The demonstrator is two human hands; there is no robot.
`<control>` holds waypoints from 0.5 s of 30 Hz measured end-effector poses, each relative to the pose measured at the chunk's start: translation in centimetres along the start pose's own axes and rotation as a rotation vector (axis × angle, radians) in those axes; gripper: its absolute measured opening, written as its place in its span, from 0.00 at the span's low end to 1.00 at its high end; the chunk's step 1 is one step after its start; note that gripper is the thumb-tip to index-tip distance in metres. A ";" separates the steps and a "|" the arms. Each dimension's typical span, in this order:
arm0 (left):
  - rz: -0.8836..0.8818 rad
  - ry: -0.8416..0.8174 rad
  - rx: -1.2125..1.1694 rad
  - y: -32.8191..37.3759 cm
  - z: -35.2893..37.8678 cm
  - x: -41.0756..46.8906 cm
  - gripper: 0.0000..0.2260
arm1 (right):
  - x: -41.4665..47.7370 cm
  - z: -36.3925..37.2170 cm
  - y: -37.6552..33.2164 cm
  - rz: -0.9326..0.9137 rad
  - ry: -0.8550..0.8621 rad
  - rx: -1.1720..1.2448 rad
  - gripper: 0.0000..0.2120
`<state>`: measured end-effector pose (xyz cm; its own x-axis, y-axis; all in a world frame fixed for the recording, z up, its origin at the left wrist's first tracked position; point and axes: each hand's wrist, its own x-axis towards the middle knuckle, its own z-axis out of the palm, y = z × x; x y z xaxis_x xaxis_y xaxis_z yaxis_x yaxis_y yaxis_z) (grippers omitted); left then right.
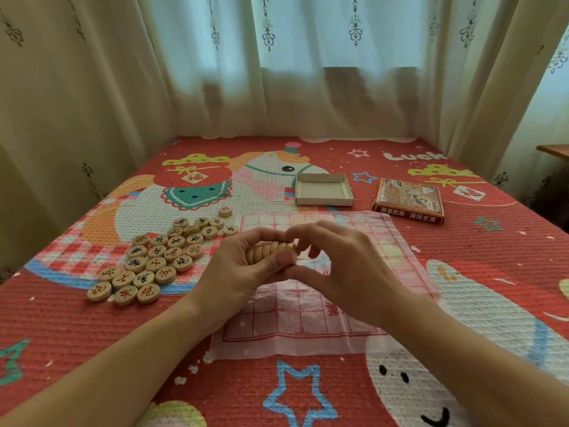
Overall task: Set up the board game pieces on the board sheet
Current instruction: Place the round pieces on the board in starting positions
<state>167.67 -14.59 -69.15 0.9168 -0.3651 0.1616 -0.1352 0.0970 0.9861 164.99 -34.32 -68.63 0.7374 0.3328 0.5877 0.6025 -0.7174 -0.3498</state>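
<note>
Nearest me the sheet (295, 315) lies flat on the cover (92, 328), red grid up. Above its middle I see my left hand (243, 266) curled round a stack (271, 251) of wooden discs held on its side, thumb below and fingers over the top. My right hand (341, 266) pinches the stack's right end, fingers narrowly bent. Loose pieces (154, 260) lie face up left of the sheet. Beyond are an open tray (323, 189), a box (409, 200) and curtains (308, 87).

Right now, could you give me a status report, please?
Left hand grips piece stack; right hand pinches its end. No pieces seen on board sheet. Nothing blocking.
</note>
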 end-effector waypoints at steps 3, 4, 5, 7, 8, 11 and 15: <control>-0.006 -0.011 -0.001 0.1 0.3 -0.3 0.12 | 0.0 0.6 0.0 0.002 0.032 0.024 0.16; -0.010 -0.009 -0.014 0.2 0.2 -0.3 0.13 | 0.0 0.6 0.1 0.007 0.037 0.034 0.15; -0.016 -0.008 -0.029 0.2 0.2 -0.3 0.14 | 0.0 0.5 0.1 0.007 0.039 0.044 0.14; -0.028 0.005 -0.056 0.3 0.1 -0.3 0.15 | 0.1 0.2 0.1 0.004 0.042 0.071 0.14; -0.036 0.016 -0.071 0.4 0.0 -0.3 0.14 | 0.1 0.0 0.2 0.014 0.049 0.082 0.14; -0.064 0.031 -0.136 0.5 0.0 -0.4 0.14 | -0.1 -0.7 0.6 0.099 0.076 0.082 0.15; -0.067 0.020 -0.162 0.6 0.1 -0.5 0.15 | -0.4 -0.7 1.0 0.104 0.094 0.075 0.15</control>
<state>167.05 -14.46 -68.67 0.9293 -0.3574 0.0932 -0.0126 0.2215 0.9751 165.05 -35.58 -68.67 0.7676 0.1980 0.6096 0.5480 -0.6960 -0.4640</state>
